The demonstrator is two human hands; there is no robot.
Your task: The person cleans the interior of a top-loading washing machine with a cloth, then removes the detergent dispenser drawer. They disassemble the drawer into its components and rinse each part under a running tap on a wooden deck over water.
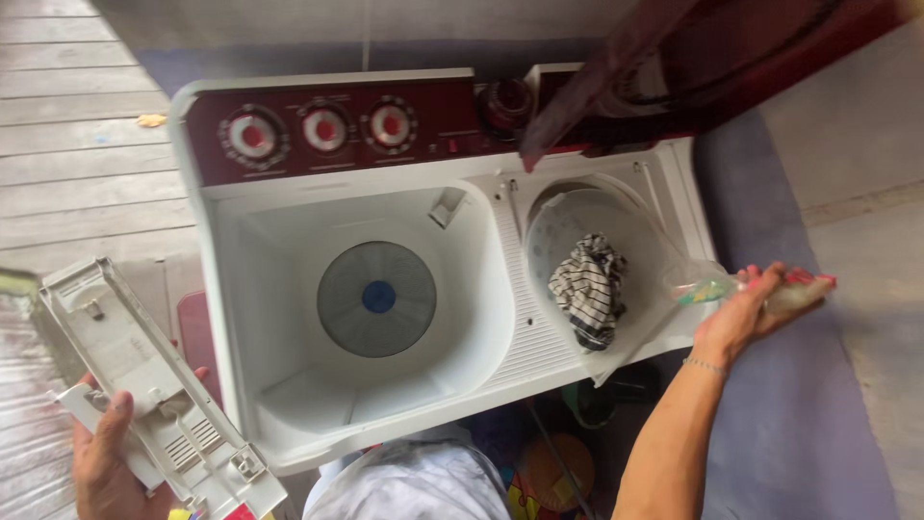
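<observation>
- Head view is looking straight down on a white twin-tub washing machine, which is filling the middle of the frame with its dark red control panel running along the far edge.
- Its wash tub is taking up the left part of the top and is lying open, with only the grey pulsator disc showing at the bottom, so there is free room above it.
- Its dark red lid is standing raised over the far right corner, probably to keep the smaller spin tub reachable.
- A white plastic lid panel is being held off the machine, out past the near left corner, tilted with its ribbed underside up; held there, it is leaving the wash tub uncovered.
- A striped black-and-white cloth is lying bunched inside the spin tub, toward its near side.
- The person's left hand is gripping the panel from below, fingers wrapped round its near edge.
- The right hand is hovering just past the machine's right edge, fingers pressed together around a clear, blurred item that is reaching in over the spin tub's rim.
</observation>
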